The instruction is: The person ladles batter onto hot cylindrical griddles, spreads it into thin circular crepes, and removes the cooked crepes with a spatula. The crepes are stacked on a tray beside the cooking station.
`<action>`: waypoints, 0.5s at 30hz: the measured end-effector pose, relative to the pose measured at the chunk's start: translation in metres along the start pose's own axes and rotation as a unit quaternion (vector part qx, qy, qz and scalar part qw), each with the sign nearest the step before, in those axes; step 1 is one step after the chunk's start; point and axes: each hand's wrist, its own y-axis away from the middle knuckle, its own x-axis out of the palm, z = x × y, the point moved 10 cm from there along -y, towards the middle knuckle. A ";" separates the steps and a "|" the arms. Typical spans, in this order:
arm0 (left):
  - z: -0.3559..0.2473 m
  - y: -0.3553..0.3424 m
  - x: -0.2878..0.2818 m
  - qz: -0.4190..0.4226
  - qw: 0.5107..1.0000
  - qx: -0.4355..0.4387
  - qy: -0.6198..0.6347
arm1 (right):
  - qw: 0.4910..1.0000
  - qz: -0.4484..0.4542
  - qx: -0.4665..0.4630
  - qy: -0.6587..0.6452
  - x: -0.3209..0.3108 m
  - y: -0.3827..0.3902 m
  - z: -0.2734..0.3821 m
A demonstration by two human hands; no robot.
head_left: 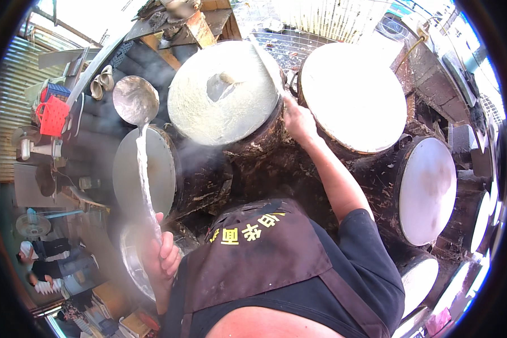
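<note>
My left hand (160, 256) grips the handle of a long, batter-coated ladle (135, 100), whose round head is raised at the upper left, above and beside a round griddle (138, 169). My right hand (296, 118) is closed on a long pale flat scraper (262, 59) at the right edge of a steaming griddle (188, 107). That griddle bears a ring of creamy batter with an uneven opening and a lump in its middle. A white-topped round griddle (352, 98) stands just right of my right hand. Below my left hand a metal basin (132, 262) is partly hidden by steam.
More round griddles (425, 191) on dark drums curve down the right side. At the left are a red plastic basket (52, 118), a fan (32, 224) and two other people (50, 262). A wooden ledge (217, 22) and blockwork (445, 73) border the back.
</note>
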 end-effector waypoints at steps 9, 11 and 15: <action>0.006 0.008 0.008 0.063 0.994 -0.014 -0.085 | 0.990 0.135 -0.025 0.016 0.029 -0.006 0.017; 0.007 0.008 0.007 0.039 0.995 -0.021 -0.089 | 0.998 0.061 -0.004 0.007 0.022 -0.024 -0.003; 0.013 0.002 0.001 -0.006 0.997 -0.041 -0.060 | 0.990 0.116 -0.058 0.056 0.050 -0.011 0.041</action>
